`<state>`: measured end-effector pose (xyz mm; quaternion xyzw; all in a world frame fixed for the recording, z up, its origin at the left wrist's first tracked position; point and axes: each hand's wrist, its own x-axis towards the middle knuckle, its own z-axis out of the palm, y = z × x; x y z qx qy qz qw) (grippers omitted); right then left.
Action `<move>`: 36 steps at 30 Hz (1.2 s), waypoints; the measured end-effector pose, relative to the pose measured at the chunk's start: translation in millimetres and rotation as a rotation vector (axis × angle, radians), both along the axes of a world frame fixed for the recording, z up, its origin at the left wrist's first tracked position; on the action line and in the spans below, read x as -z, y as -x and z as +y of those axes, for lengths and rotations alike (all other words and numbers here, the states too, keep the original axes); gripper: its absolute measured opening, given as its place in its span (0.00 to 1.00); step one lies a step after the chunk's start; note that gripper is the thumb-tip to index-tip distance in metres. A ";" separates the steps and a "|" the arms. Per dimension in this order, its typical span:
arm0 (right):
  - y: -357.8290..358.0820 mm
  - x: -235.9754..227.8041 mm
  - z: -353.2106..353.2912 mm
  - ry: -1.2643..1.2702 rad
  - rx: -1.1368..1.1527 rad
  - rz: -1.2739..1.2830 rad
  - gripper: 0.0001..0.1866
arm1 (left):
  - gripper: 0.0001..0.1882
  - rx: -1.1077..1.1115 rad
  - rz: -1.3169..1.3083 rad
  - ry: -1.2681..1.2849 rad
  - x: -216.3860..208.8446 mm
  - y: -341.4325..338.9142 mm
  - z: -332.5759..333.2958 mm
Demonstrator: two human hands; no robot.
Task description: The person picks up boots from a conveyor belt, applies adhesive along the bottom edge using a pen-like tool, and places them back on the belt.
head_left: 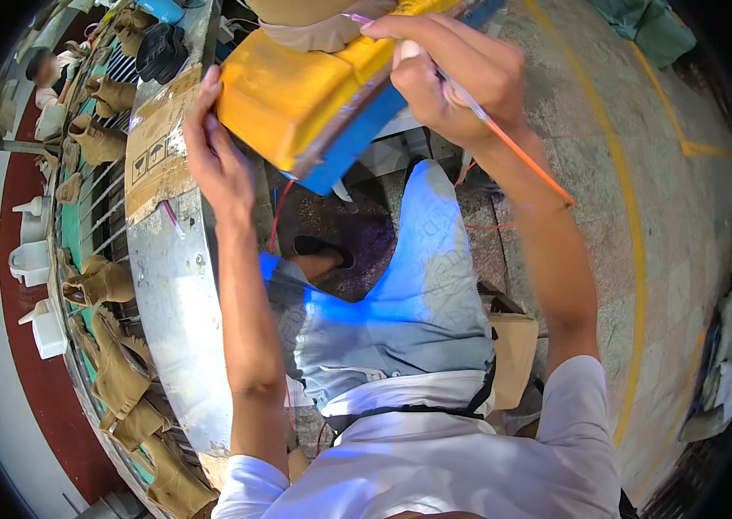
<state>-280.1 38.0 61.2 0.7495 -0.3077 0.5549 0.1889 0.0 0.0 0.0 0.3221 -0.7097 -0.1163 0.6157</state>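
A yellow machine housing (284,91) with a blue lower part juts out in front of me. On top of it sits a tan, rounded piece that looks like a shoe (310,24), cut off by the upper edge of the view. My left hand (221,160) rests against the housing's left side, its fingers stretched out and holding nothing. My right hand (465,82) is closed round a long thin pen-like stick (517,151), orange at its rear end. The stick's pinkish front end reaches the right side of the shoe.
Left of me runs a metal-edged bench (171,294) with a cardboard sheet (158,147) on it. Beyond that, several tan boots (98,281) stand on a rack, and white plastic containers (33,262) hang alongside. A cardboard box (513,359) is by my right hip. Another person (44,73) is far left.
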 end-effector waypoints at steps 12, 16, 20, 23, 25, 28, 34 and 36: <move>19.4 -16.9 -5.5 0.148 0.159 0.124 0.18 | 0.27 -0.365 -0.198 -0.120 -29.5 21.9 9.3; 27.7 -13.3 2.8 0.079 0.199 0.150 0.17 | 0.26 -0.337 -0.220 -0.087 -30.7 18.9 1.6; 42.2 -8.7 6.5 0.076 0.178 0.126 0.16 | 0.27 -0.300 -0.198 -0.094 -28.3 10.1 -9.4; 52.8 -9.6 15.3 0.071 0.182 0.114 0.15 | 0.29 -0.259 -0.189 -0.154 -27.5 8.9 -15.8; 61.4 -9.3 22.9 0.066 0.223 0.120 0.15 | 0.30 -0.204 -0.144 -0.263 -33.4 8.0 -15.9; 79.5 -6.5 35.3 0.089 0.302 0.138 0.15 | 0.31 -0.074 -0.182 -0.150 -27.1 -5.2 -45.5; 101.2 -28.5 61.0 0.059 0.273 0.130 0.15 | 0.33 0.061 -0.259 -0.216 -40.8 -14.7 -76.6; 107.1 -36.7 66.4 0.102 0.279 0.130 0.15 | 0.33 0.047 -0.259 -0.277 -44.3 -13.4 -82.5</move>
